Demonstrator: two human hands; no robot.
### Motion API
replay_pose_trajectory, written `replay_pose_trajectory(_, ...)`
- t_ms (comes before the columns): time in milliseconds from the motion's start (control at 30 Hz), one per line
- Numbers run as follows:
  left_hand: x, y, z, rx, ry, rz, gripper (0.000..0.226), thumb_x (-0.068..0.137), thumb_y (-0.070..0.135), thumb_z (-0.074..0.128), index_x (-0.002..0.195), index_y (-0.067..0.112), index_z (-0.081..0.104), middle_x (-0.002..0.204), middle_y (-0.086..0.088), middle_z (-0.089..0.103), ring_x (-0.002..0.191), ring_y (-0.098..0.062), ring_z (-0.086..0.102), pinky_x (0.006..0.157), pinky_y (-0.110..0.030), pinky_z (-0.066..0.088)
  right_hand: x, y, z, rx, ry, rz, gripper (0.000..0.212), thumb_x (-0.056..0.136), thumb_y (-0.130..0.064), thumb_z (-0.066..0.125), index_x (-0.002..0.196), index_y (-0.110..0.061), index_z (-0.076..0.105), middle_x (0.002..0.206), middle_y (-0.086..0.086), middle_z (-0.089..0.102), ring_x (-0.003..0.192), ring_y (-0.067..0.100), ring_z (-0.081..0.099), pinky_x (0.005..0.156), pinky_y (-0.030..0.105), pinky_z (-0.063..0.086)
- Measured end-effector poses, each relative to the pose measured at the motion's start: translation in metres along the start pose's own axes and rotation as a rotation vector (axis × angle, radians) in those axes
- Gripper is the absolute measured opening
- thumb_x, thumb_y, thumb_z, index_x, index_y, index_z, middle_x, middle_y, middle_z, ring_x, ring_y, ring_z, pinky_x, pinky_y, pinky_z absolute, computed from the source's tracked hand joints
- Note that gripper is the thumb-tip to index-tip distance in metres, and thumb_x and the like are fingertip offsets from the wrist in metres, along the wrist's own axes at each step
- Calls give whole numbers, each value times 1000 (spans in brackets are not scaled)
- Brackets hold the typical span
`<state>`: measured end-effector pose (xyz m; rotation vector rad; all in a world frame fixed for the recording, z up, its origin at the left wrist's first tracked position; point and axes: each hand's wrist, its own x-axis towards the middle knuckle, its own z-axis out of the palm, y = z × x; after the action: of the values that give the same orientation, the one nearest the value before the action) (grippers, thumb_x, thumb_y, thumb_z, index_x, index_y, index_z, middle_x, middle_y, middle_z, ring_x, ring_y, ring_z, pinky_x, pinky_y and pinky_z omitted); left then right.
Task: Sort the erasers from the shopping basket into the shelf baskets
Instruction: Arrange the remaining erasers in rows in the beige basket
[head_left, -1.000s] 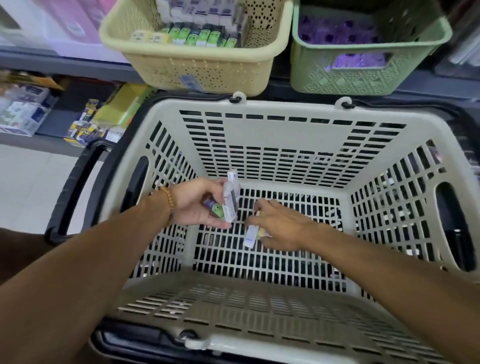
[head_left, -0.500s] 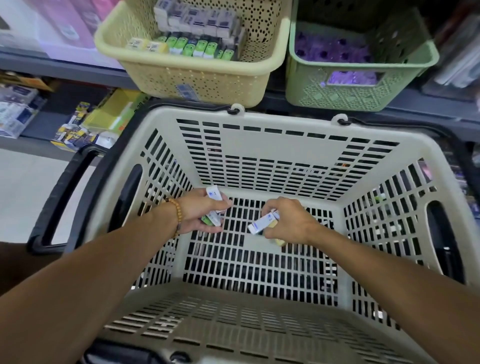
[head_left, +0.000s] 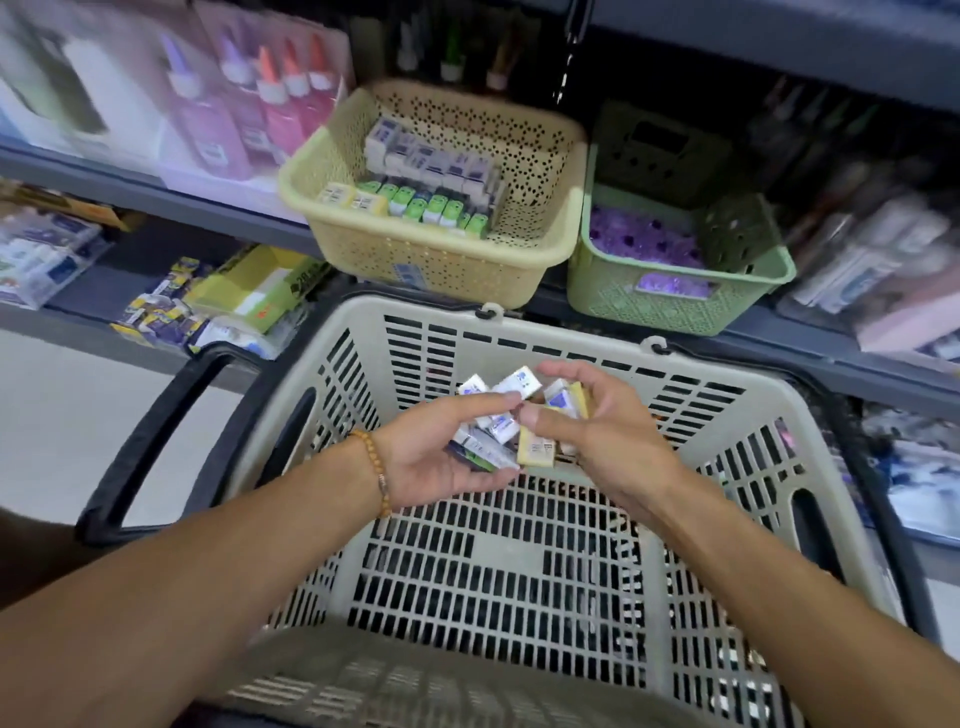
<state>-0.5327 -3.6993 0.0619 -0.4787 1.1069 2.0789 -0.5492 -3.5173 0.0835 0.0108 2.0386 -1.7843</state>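
Both hands are raised together above the beige shopping basket (head_left: 545, 332). My left hand (head_left: 436, 457) is palm up and grips several erasers, white-and-blue ones (head_left: 501, 423) and a green-labelled one (head_left: 480, 454). Touching it, my right hand (head_left: 602, 441) holds several more, among them a yellow eraser (head_left: 537, 449) and a white one with a blue sleeve (head_left: 563, 400). The basket's floor shows no erasers. On the shelf behind, a yellow basket (head_left: 563, 208) holds rows of white, green and yellow erasers (head_left: 431, 182). Beside it a green basket (head_left: 748, 291) holds purple items.
Glue bottles (head_left: 249, 114) stand on the upper shelf at the left. Boxes and packets (head_left: 244, 296) lie on the lower shelf at the left. Blurred packaged goods (head_left: 878, 260) fill the shelf at the right. The shopping basket's black handle (head_left: 150, 441) hangs to the left.
Both hands have risen from the shopping basket's floor with the erasers and come together. The view has tilted up, showing more of the shelf.
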Motion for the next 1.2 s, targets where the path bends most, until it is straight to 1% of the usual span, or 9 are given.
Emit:
replay_pose_trajectory(167,-28,26,7,-32,49,128,36,62,23,83,93,7,73,88,-13,69,75,-24,67,61,-33,58,-6,-35,5,-8,92,-30,10,79,-14,78,85,-20,73,92,-2,71,88,15,67,82,32,49)
replay_pose_trajectory(300,-53,52,4,-67,108,256,31,57,25,84,82,9,77,87,-13,66,78,-28,68,60,-33,57,4,-76,16,89,100,-67,21,82,-9,73,65,-21,74,69,0,69,60,10,65,54,25,53)
replay_pose_trajectory(367,-67,68,1,-46,119,329,40,55,25,85,90,7,75,90,-12,65,79,-27,69,61,-35,58,15,-99,24,106,120,-131,26,84,-8,72,62,-21,74,70,-1,70,62,10,65,58,25,54)
replay_pose_trajectory(467,-86,95,-7,-3,153,433,53,57,25,83,104,4,69,87,-11,67,73,-24,70,58,-34,58,38,-133,41,35,158,-242,26,85,-7,72,62,-19,73,71,-2,70,73,17,62,73,34,51)
replay_pose_trajectory(633,-101,138,-30,54,299,552,38,77,24,75,110,6,68,98,-11,66,75,-25,68,61,-34,59,88,-163,68,-120,185,-283,12,86,-3,71,76,-7,67,71,3,65,51,13,55,67,37,44)
replay_pose_trajectory(800,-101,158,-50,-15,321,602,46,59,29,83,98,8,70,97,-15,68,72,-26,70,57,-34,59,134,-160,81,-367,141,-175,10,86,-7,72,78,-10,67,74,2,68,48,9,59,37,20,37)
replay_pose_trajectory(867,-99,162,-56,-54,296,608,53,46,32,85,93,10,73,95,-16,68,70,-27,70,54,-32,56,145,-158,84,-418,100,-147,11,84,-7,74,76,-11,68,73,3,68,48,9,61,40,22,40)
replay_pose_trajectory(1000,-95,172,-61,-84,233,612,29,44,32,88,66,19,77,99,-18,65,75,-27,69,55,-31,55,154,-155,92,-415,15,-110,12,80,-6,78,75,-11,68,72,0,69,49,5,64,42,13,44)
replay_pose_trajectory(1200,-93,183,-62,-89,224,595,77,43,32,88,110,2,66,124,-27,59,86,-31,65,52,-29,53,151,-154,82,-550,14,-173,14,77,-15,82,79,-14,69,60,-9,68,53,1,60,49,12,44)
